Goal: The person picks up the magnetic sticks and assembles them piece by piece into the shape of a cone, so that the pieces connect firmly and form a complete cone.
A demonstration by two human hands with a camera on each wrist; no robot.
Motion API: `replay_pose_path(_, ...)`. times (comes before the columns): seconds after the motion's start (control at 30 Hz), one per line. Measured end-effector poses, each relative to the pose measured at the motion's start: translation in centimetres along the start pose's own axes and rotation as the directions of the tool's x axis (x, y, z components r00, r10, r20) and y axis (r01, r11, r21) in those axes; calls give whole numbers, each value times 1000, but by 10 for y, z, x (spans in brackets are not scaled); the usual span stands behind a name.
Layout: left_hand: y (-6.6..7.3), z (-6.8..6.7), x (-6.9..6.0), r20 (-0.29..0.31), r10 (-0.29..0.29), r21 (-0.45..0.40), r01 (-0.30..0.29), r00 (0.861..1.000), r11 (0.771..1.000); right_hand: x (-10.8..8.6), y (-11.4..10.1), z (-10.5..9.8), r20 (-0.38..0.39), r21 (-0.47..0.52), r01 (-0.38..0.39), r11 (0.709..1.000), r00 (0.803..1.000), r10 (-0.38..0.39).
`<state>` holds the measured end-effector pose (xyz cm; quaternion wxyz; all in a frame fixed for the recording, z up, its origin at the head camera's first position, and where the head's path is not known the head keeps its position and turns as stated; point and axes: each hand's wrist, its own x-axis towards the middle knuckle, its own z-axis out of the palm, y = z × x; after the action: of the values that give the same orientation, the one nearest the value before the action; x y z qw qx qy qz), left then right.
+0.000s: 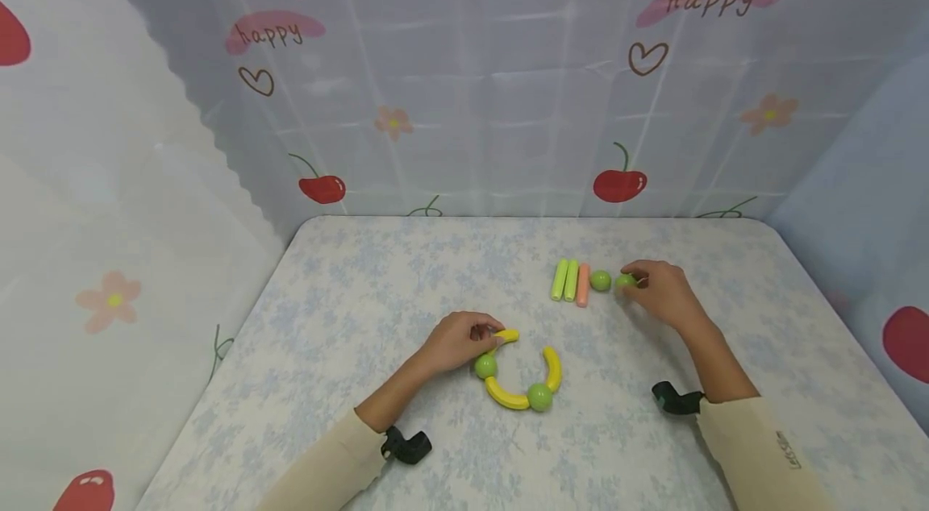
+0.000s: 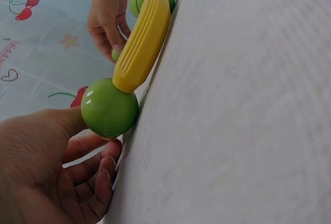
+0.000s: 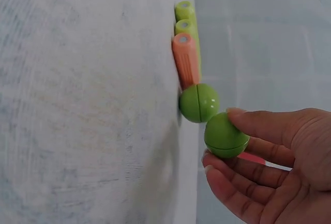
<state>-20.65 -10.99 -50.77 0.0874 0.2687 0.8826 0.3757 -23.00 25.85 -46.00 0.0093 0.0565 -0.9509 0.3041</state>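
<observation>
Yellow curved sticks and green balls join into a ring with a gap on the table. My left hand pinches the upper-left yellow curved stick, beside a green ball; in the left wrist view that ball hides most of the grip. The ring continues through a lower curved stick, a second ball and a right curved stick. At the back right, my right hand pinches a loose green ball between thumb and fingers. Close beside it sits another green ball.
Left of the loose balls lie an orange stick and two lime-green sticks, side by side. A floral cloth covers the table. A printed curtain rises behind the table's back edge.
</observation>
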Motion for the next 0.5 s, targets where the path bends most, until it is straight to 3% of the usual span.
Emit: replay_pose_path(0.5, -2, 0, 0, -3, -6, -33, 6, 1000, 999, -9, -34, 5, -44, 41, 118, 992, 992, -117)
